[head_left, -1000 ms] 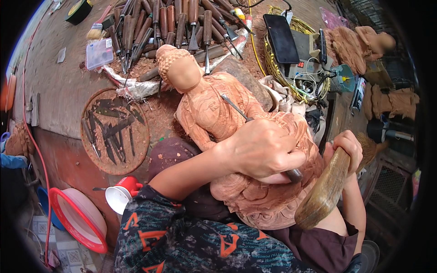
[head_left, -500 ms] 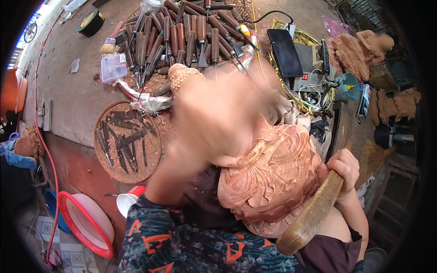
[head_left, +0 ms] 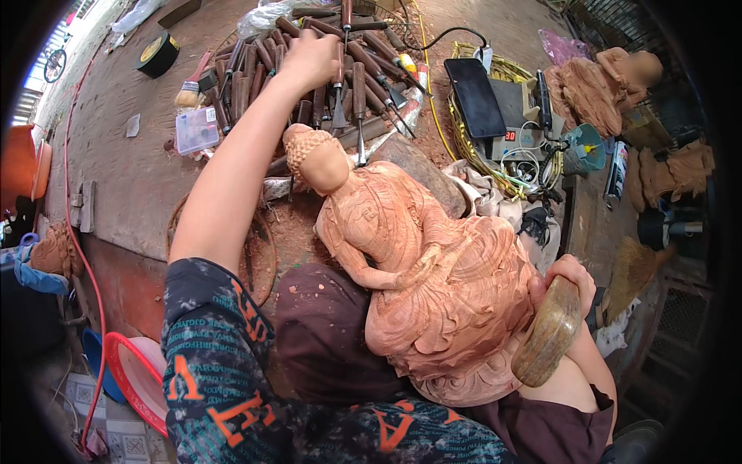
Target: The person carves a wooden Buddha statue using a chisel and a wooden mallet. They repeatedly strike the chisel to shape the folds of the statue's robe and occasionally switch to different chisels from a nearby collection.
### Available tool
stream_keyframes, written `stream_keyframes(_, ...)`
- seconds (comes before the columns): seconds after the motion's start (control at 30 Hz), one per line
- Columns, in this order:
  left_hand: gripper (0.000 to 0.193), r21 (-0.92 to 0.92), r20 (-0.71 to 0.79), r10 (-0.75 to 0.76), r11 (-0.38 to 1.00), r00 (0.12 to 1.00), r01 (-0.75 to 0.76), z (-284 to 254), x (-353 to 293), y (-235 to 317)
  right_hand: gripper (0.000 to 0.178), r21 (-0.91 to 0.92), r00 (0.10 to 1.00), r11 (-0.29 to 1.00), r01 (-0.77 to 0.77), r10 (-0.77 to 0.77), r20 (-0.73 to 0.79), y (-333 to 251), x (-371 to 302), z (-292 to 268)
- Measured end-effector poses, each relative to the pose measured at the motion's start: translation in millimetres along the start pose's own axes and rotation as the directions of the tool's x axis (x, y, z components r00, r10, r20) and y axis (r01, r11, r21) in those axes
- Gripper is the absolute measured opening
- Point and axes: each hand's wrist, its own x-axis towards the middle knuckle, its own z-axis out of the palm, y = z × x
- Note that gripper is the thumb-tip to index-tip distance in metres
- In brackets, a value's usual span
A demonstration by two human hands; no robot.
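Note:
A carved wooden figure [head_left: 379, 201], seated in robes with a knobbed head, leans tilted across my lap. My right hand [head_left: 576, 278], at its base, is closed around a wooden mallet [head_left: 547, 332]. The mallet's thick rounded end points toward me. My left hand [head_left: 311, 62] reaches over the far pile of wooden-handled chisels [head_left: 251, 73], touching or just above the handles. Its fingertips are partly hidden, so I cannot tell whether it grips one. Right beside it lies a flat-bladed chisel [head_left: 338, 108]. A narrow chisel [head_left: 359, 93] points toward the figure's shoulder.
A phone [head_left: 475, 93] and a small powered box with cables stand at the far right, near more carvings [head_left: 587, 93]. A brush [head_left: 189, 89], tape roll [head_left: 158, 54] and clear plastic box [head_left: 197, 130] lie far left. My left forearm partly covers a round tray [head_left: 267, 263].
My left hand has moved from in front of the figure up to the chisel pile, uncovering the figure's head and chest. The mallet has turned more upright in my right hand.

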Motion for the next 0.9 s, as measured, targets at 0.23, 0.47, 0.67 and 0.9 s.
stream_keyframes(0.23,0.039,0.029,0.447,-0.089,0.996,0.890,0.085,5,13,81,0.027,-0.032,0.999,0.999,-0.017,0.018,0.037,-2,0,-4)
stream_keyframes(0.47,0.041,-0.427,0.006,-0.290,0.865,0.957,0.264,30,23,-5,0.029,-0.010,0.997,1.000,-0.012,0.012,0.076,0,1,-2)
stream_keyframes(0.67,0.012,-0.519,0.276,-0.365,0.722,0.889,0.458,-25,-26,-77,0.028,0.017,0.994,0.997,-0.073,0.071,0.079,-2,-1,-6)
stream_keyframes(0.9,0.007,-0.501,0.463,-0.418,0.604,0.782,0.620,-30,-76,-117,0.026,0.034,0.992,0.994,-0.105,0.102,0.074,-3,-1,-5)
